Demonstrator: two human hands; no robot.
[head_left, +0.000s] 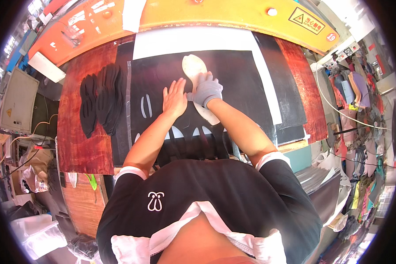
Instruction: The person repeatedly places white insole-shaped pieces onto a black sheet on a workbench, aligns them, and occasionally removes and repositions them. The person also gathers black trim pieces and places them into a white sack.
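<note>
A pale, sole-shaped cutting die (193,66) lies lengthwise on a black sheet (237,79) spread over the work table. My right hand (207,90), in a grey glove, grips the die around its narrow middle, thumb on the left side and fingers over the top. The glove hides that part of the die, while its lower end shows below the wrist. Just left of it, my bare left hand (175,97) lies flat on the black sheet with fingers stretched out. Slim curved cut-out gaps (145,106) show in the sheet left of that hand, with larger ones nearer my body.
Stacked black sole-shaped pieces (108,99) lie at the left on the reddish board (86,152). An orange machine beam (229,15) spans the far side, above a white sheet (185,39). Colourful scrap pieces (356,88) hang or lie piled at the right.
</note>
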